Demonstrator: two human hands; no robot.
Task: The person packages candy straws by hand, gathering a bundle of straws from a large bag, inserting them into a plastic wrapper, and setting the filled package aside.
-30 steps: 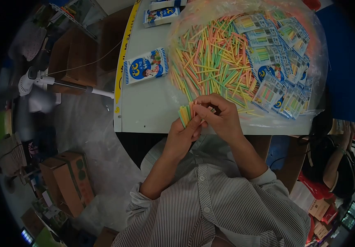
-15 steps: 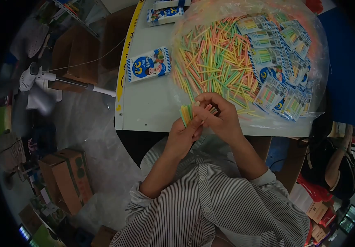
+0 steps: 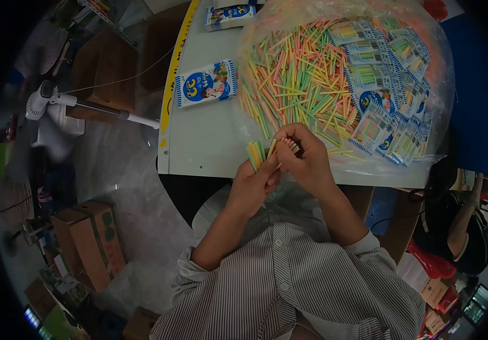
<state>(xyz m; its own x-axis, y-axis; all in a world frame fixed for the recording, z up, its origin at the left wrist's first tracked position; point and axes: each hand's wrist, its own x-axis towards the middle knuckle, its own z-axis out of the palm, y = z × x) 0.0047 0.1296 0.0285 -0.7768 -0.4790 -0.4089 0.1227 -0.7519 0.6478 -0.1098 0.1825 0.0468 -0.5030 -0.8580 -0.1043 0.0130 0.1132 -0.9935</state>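
Note:
My left hand (image 3: 253,186) is closed around a small bunch of green and yellow sticks (image 3: 256,154) near the table's front edge. Right beside it, my right hand (image 3: 305,160) grips a bunch of pink and pale sticks (image 3: 292,144), whose ends show between the fingers. The two hands nearly touch. Beyond them lies a heap of coloured sticks (image 3: 300,73) on a clear plastic sheet or bag (image 3: 445,113). Several printed packets (image 3: 368,76) rest on the right part of the heap. A blue and white packet (image 3: 207,84) lies flat at the left.
Another packet (image 3: 229,16) is at the back left of the table (image 3: 198,141). A white fan-like device (image 3: 43,102) and a cardboard box (image 3: 91,243) stand to the left. At the right, another person's arm (image 3: 463,226) shows beside red bags.
My right hand has shifted slightly, and the pink stick ends between its fingers show more clearly. My left hand keeps its bunch in nearly the same place.

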